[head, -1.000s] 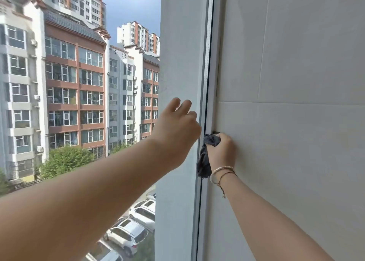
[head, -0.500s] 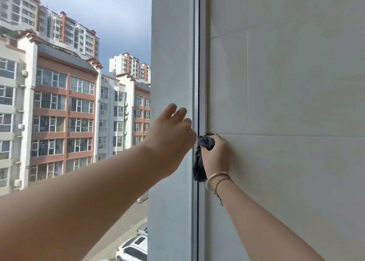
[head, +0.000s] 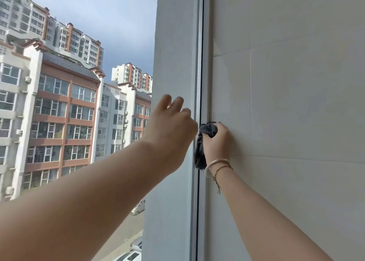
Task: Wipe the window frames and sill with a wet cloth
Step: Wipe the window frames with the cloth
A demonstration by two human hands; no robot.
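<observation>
- Since earlier, view tilts up; both hands barely shift on frame (head: 204,63).
- Right hand (head: 216,144) clamped on cloth (head: 199,154), pressed into frame channel beside tile.
- Left hand (head: 169,126) empty, fingers loosely spread, bracing frame.
- Stroke likely heading upward; sill not in view.

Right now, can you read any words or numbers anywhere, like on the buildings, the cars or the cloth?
None can be read.
Buildings: no signs or numbers legible.
Cars: plates too small and blurred.
Grey cloth, held by the right hand: no label showing.
Tiled wall and window frame: plain.
</observation>
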